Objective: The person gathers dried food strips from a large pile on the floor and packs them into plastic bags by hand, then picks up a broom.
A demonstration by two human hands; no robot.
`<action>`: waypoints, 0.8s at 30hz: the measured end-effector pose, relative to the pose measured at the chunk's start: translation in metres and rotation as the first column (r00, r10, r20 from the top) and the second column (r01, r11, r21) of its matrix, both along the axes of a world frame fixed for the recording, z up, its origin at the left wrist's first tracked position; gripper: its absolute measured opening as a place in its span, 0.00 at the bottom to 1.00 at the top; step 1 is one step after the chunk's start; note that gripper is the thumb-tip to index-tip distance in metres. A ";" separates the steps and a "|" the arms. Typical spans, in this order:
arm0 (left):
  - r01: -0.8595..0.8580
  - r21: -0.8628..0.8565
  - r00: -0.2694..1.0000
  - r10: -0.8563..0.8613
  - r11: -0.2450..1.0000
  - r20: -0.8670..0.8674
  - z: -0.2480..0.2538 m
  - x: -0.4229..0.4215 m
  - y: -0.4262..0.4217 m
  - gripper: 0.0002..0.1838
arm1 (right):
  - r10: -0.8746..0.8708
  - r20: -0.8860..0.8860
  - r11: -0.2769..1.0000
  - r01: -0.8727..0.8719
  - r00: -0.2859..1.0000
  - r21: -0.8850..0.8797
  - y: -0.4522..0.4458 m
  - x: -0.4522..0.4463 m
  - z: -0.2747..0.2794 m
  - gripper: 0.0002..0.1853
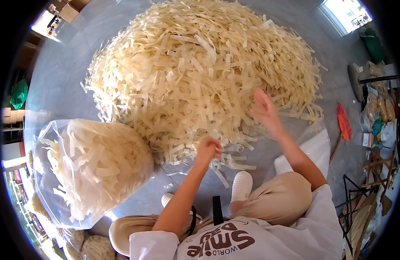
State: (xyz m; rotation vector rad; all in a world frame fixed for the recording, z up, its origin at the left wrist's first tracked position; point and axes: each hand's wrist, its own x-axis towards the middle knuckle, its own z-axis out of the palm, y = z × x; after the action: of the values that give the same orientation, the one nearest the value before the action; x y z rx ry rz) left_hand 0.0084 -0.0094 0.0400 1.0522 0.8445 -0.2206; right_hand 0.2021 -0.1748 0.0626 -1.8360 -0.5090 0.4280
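Closest to me, a white shoe [242,186] on the grey floor [200,177]; off left, a clear bag [52,212] stuffed with pale strips. Now the left hand [209,149], curled at the heap's near edge; I can't tell if it grips anything. Farther out, well apart, the right hand [265,113] spreads its fingers before the big heap of pale strips [200,65].

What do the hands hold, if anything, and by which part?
The open right hand holds nothing visible; whether the curled left hand holds anything is unclear.
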 end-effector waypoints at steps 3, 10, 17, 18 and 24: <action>0.839 -0.169 0.490 -0.853 0.518 -0.182 -0.067 -0.054 -0.038 0.12 | 0.123 -0.245 0.987 -0.143 0.962 -0.068 -0.033 -0.026 -0.032 0.19; 0.953 0.251 0.201 -0.975 0.171 -0.098 -0.144 -0.140 -0.088 0.23 | 0.252 -0.788 0.784 -0.595 0.561 -0.173 -0.091 -0.113 -0.068 0.14; 0.688 0.370 0.640 -0.763 0.624 0.095 -0.104 -0.075 -0.053 0.33 | 0.315 -0.689 0.823 -0.549 0.652 -0.144 -0.084 -0.130 -0.098 0.17; 0.690 0.398 0.652 -0.758 0.605 0.023 -0.079 -0.059 -0.046 0.34 | 0.288 -0.659 0.870 -0.477 0.695 -0.123 -0.077 -0.125 -0.101 0.18; 0.405 0.583 0.859 -0.511 0.705 0.022 -0.055 -0.039 -0.032 0.25 | 0.202 -0.425 0.964 -0.256 0.883 -0.074 -0.053 -0.104 -0.075 0.17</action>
State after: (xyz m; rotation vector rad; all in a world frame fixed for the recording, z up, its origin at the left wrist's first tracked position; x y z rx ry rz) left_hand -0.0309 -0.0416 -0.0146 1.8229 0.4590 -0.3001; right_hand 0.0985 -0.2281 -0.0123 -1.7432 -0.4106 1.0098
